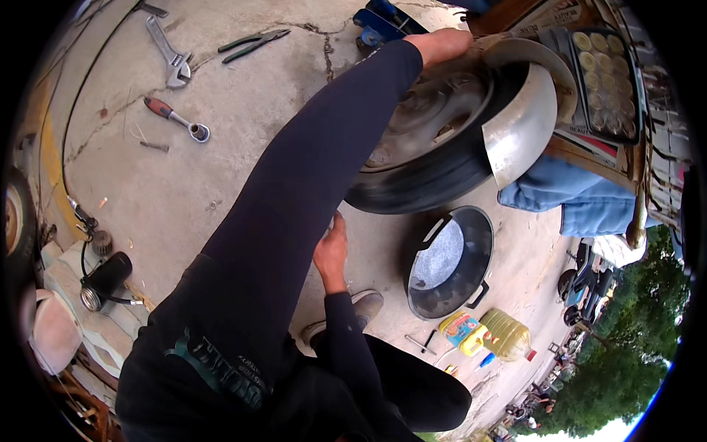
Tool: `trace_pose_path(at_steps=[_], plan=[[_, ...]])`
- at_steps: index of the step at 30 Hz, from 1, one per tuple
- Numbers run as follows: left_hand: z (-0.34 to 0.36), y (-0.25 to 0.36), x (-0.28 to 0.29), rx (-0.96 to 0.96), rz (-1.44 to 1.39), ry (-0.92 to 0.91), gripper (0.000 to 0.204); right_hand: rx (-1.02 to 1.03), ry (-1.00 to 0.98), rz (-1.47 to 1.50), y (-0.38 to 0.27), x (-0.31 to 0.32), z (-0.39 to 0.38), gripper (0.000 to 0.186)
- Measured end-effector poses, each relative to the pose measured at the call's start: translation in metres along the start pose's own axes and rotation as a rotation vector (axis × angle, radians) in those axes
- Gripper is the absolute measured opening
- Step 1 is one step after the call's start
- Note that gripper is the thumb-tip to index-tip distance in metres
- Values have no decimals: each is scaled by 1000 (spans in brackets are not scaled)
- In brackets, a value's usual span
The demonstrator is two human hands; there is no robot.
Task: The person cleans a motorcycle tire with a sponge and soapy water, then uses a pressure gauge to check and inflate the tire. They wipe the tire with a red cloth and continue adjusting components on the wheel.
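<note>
A motorcycle wheel (434, 118) with a black tyre (427, 184) stands in front of me, its hub and spokes smeared as by turning. A silver mudguard (521, 129) curves over its right side. My left arm stretches across to the wheel's upper edge, where my left hand (442, 46) lies close to the frame; its fingertips are hard to see. Lower down, left of the tyre, my right hand (332, 252) is closed, its fingers partly hidden behind my left sleeve. A small pale bit shows at its grip, too little to name.
On the concrete lie an adjustable wrench (171, 55), pliers (252, 46) and a ratchet (177, 119). A black basin (480, 254) holding water, a yellow container (464, 331) and a large bottle (507, 335) stand right. A black pump-like cylinder (107, 280) sits left; a blue jack-like tool (387, 22) is beyond the wheel.
</note>
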State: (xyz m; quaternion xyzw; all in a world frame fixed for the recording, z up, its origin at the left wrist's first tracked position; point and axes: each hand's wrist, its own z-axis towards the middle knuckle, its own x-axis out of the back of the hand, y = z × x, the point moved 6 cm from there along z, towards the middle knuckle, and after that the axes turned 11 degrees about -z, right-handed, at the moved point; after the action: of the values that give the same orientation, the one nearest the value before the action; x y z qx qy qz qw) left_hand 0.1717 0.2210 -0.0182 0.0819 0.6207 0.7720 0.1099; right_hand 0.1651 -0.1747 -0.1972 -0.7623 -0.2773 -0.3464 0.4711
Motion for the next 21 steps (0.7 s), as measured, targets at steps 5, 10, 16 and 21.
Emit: trace_pose_path(at_steps=[5,10,16,21], plan=[[22,-47,-8,76,-98,-146,48,-42,-26,327,-3,50,9,52],[44,-59,-17,153,-6,-49,45,-94,-67,393,0,40,4,48],[64,-63,-5,-90,411,-160,43,-66,-106,456,2,33,0,48],[37,-49,-11,151,-51,-107,43,-77,-57,442,8,42,4,48]])
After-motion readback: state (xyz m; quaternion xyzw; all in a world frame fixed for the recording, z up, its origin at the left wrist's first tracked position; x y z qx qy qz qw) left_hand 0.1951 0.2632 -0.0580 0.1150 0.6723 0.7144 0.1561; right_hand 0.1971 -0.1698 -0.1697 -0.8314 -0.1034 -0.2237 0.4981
